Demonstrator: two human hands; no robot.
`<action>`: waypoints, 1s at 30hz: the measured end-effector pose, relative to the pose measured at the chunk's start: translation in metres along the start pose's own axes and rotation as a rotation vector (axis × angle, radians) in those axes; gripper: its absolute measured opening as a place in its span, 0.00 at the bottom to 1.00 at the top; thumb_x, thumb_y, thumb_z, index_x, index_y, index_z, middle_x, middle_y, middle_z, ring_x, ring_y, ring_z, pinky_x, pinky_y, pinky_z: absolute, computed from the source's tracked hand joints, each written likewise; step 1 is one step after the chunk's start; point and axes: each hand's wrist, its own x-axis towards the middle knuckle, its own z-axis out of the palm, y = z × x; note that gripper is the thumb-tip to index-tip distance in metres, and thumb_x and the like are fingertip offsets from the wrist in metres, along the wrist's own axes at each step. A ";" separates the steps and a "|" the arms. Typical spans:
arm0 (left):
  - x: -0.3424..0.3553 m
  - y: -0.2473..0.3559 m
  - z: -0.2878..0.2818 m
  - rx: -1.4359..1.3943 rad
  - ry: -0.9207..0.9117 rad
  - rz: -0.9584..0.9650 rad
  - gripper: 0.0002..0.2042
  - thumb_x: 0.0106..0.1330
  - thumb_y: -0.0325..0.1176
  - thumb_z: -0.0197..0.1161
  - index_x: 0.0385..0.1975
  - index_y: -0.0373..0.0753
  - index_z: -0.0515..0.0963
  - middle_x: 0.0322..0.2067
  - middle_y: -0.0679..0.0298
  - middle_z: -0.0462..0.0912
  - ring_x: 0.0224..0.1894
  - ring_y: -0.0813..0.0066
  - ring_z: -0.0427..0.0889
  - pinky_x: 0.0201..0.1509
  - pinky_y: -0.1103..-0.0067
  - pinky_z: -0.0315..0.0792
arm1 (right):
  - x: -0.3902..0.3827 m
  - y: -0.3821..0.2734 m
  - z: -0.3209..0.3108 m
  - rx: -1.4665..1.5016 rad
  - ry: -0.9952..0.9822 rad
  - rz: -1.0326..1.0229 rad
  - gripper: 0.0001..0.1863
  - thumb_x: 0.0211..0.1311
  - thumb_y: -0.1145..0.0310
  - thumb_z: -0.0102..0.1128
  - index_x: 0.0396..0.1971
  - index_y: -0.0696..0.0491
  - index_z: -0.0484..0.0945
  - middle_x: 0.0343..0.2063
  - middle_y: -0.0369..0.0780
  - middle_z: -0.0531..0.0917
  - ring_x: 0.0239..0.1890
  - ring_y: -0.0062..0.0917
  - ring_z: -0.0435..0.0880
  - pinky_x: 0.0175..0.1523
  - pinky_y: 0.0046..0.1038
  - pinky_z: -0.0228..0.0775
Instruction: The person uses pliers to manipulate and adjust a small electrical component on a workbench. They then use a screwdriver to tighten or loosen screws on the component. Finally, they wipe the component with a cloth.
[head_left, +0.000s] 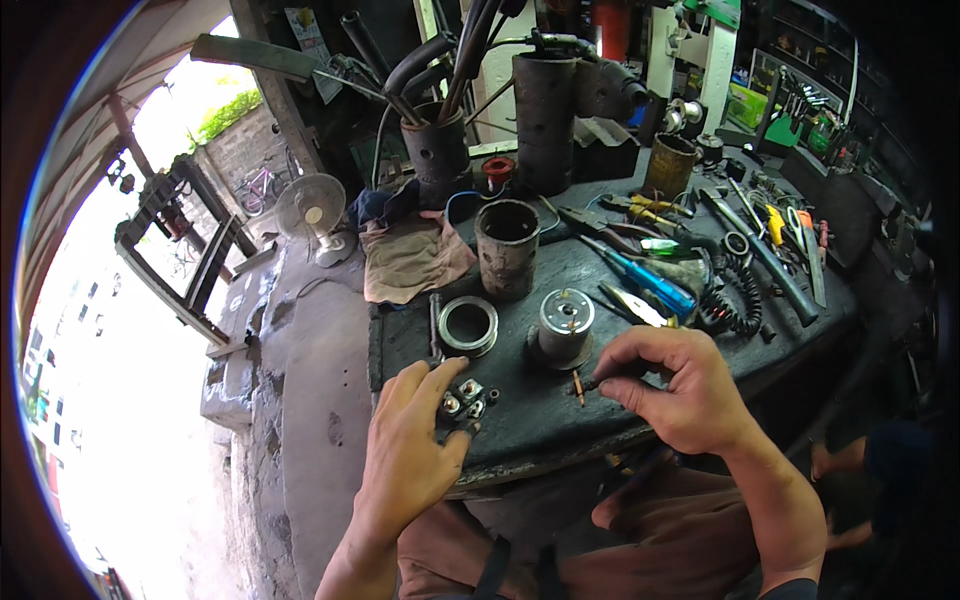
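Observation:
My left hand [408, 440] lies over the bench's near left part, thumb and fingers apart. Between its thumb and forefinger sits a small dark part with shiny metal studs and nuts [462, 400]; whether the fingertips touch it I cannot tell. My right hand [685, 390] is closed in a pinch at the near edge. At its fingertips is a thin copper-coloured piece [579, 388], pointing down. Just beyond stands a silver metal cylinder [566, 325] with a flat, holed top. A thick metal ring [468, 327] rests beyond my left hand.
An open rusty cylinder [507, 250] and a stained cloth [415, 258] lie farther back. Pliers, a blue-handled tool [650, 285], a coiled black cord [735, 300] and a long bar [765, 260] crowd the right side. A fan [312, 215] stands left of the bench [520, 430].

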 end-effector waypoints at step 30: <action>-0.033 0.043 0.059 -1.024 -0.072 -0.119 0.26 0.60 0.14 0.79 0.57 0.31 0.77 0.51 0.57 0.88 0.50 0.77 0.87 0.59 0.77 0.83 | -0.043 0.015 0.003 -0.722 0.186 -0.141 0.17 0.61 0.69 0.78 0.48 0.56 0.85 0.51 0.48 0.85 0.51 0.44 0.87 0.58 0.39 0.81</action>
